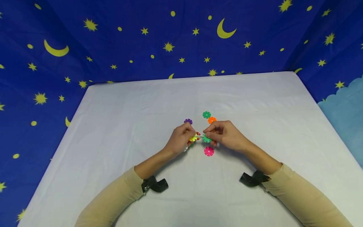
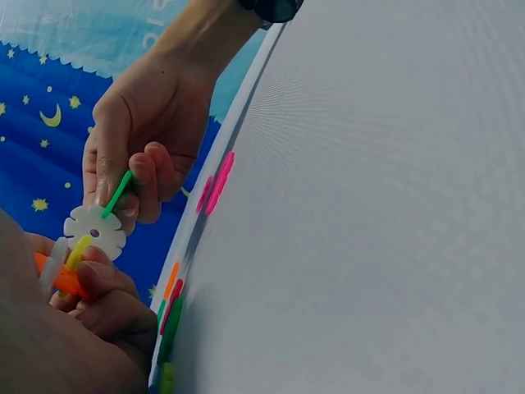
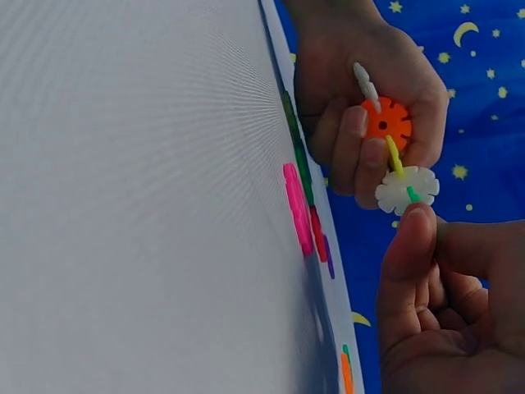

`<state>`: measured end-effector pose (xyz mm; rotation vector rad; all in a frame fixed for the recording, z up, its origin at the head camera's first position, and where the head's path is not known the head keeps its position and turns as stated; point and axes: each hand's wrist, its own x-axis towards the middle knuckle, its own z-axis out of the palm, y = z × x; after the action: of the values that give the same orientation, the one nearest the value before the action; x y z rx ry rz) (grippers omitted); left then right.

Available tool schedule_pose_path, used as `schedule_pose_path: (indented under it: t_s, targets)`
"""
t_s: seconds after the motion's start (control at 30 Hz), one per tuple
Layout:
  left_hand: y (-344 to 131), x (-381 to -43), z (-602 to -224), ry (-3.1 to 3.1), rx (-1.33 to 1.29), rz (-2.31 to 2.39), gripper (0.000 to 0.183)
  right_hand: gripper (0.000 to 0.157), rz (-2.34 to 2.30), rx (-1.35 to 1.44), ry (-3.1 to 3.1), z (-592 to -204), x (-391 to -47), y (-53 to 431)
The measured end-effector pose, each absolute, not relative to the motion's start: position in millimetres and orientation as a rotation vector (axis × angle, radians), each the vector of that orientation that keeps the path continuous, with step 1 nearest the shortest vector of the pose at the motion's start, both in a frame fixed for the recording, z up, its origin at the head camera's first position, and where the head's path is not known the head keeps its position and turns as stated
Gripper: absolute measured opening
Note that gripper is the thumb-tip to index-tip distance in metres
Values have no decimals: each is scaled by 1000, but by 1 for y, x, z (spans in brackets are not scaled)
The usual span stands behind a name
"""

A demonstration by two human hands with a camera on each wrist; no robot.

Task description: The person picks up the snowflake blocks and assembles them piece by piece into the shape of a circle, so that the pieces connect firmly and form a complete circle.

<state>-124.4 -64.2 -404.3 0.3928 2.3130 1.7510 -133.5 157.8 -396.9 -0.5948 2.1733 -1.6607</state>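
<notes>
My left hand [image 1: 180, 137] grips a short chain of notched plastic discs. In the right wrist view this chain has a white disc at its far end, then an orange disc [image 3: 387, 121], a yellow disc [image 3: 395, 156] seen edge-on and another white disc [image 3: 408, 190]. Between thumb and fingertips, my right hand [image 1: 228, 135] pinches a green disc [image 1: 207, 138]. The green disc's edge meets a slot of the nearer white disc; how deep it sits I cannot tell. Both hands are held above the table, close together.
Loose discs lie on the white-covered table [image 1: 127, 104]: a pink disc [image 1: 209, 151] nearer me, a purple disc [image 1: 188, 121] behind the left hand, a green one and an orange disc [image 1: 211, 120] beyond the right. A red disc [image 1: 198, 134] is partly hidden. Blue star-patterned cloth [image 1: 141, 47] stands behind.
</notes>
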Motion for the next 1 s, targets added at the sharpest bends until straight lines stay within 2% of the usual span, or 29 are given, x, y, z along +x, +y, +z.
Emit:
schedule_pose_path:
  t_s: [1.0]
  targets:
    - [-62, -121, -404, 2328, 399, 1789, 17, 13, -1832, -564, 2086, -397, -126, 155]
